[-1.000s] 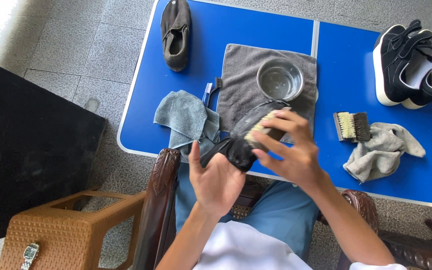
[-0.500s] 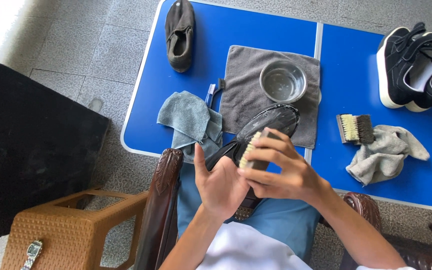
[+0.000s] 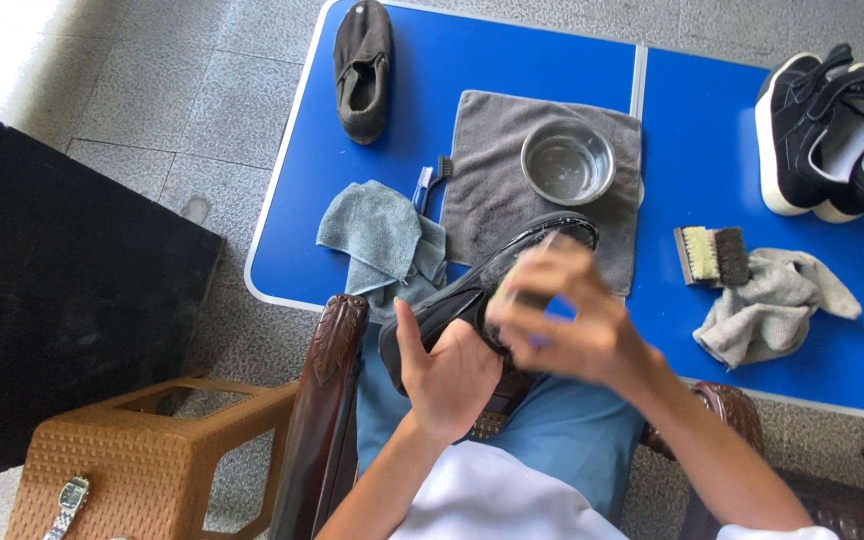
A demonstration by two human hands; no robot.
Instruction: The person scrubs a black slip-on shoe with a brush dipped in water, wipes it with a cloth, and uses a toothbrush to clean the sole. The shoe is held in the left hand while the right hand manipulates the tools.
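Observation:
My left hand [image 3: 449, 375] grips a shiny black leather shoe [image 3: 492, 277] from below, holding it tilted over my lap with its toe toward the blue table [image 3: 552, 60]. My right hand [image 3: 574, 320] is blurred with motion and closed on a small pale-bristled brush [image 3: 524, 284] pressed against the shoe's upper. A grey towel [image 3: 497, 170] lies on the table just beyond the shoe, with a round metal bowl [image 3: 567, 162] on it.
A dark slip-on shoe [image 3: 364, 68] lies at the table's far left. A blue-grey cloth [image 3: 377, 235] and a small blue-handled brush [image 3: 426, 183] sit left of the towel. A wooden brush [image 3: 712, 256] and grey rag [image 3: 767, 305] lie right. Black sneakers [image 3: 832, 130] stand far right. A wicker stool [image 3: 132, 460] holds a wristwatch [image 3: 65, 500].
My right hand has slid the brush back and forth along the shoe, now lower and blurred. The left hand keeps its hold on the shoe.

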